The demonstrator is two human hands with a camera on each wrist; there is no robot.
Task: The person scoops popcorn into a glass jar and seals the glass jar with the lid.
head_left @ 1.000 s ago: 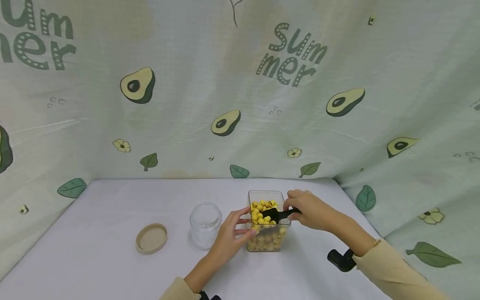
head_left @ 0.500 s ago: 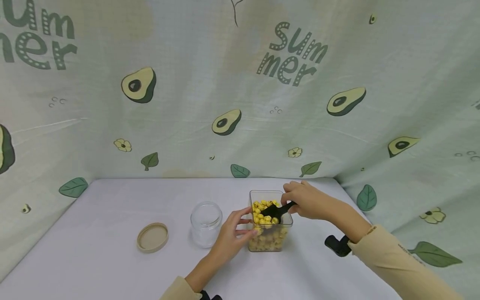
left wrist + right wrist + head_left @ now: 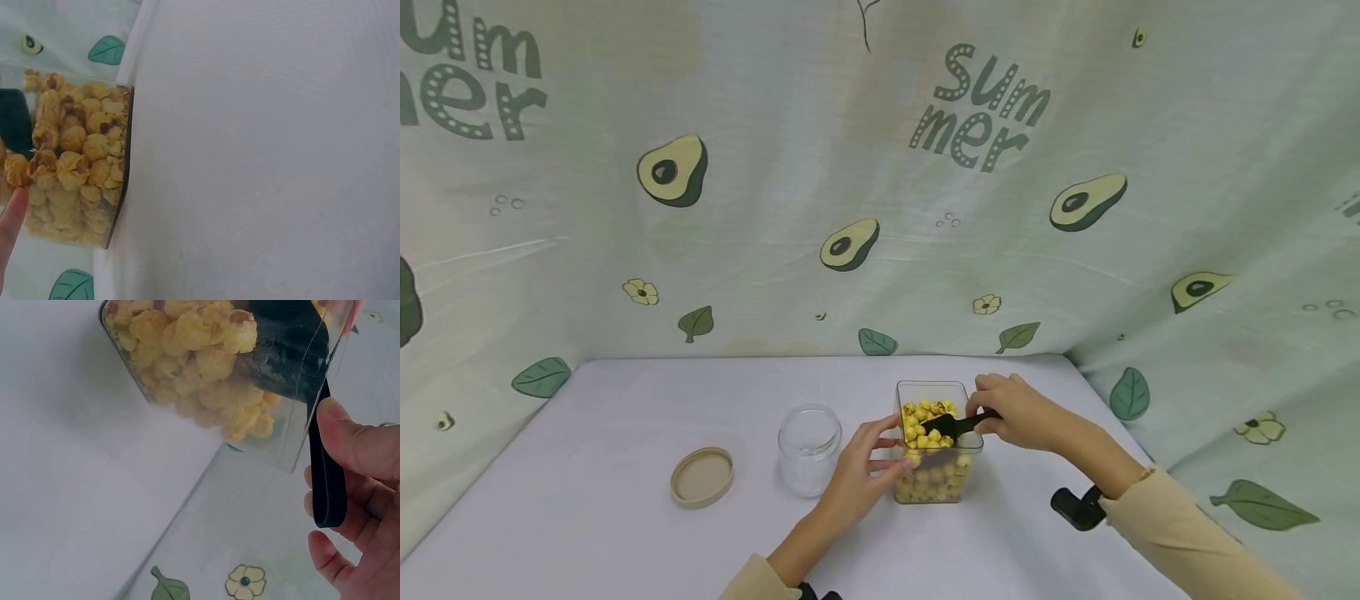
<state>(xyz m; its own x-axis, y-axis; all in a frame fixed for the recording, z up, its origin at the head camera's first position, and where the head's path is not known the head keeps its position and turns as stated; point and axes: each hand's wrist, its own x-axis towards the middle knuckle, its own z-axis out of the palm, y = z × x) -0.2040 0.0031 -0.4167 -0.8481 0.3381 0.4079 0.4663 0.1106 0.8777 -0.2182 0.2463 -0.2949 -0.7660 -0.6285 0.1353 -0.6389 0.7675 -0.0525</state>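
Observation:
A clear square container [image 3: 937,479] full of yellow popcorn [image 3: 925,414] stands on the white table [image 3: 625,533]. My left hand [image 3: 868,467] holds its left side; one fingertip [image 3: 11,219] shows against the wall in the left wrist view, beside the popcorn [image 3: 75,156]. My right hand [image 3: 1018,412] grips the handle of a black scoop [image 3: 951,427], whose bowl lies in the popcorn at the container's top. In the right wrist view the scoop handle [image 3: 325,481] sits between thumb and fingers, its bowl behind the clear wall of the container [image 3: 275,440].
An empty clear jar [image 3: 809,447] stands left of the container, and its tan lid [image 3: 702,477] lies further left. A black object [image 3: 1078,507] sits on the table under my right forearm. An avocado-print cloth [image 3: 850,208] hangs behind and at both sides.
My right hand rose and tilted the scoop half a second ago, then came back down a little. The left hand and the container stayed put.

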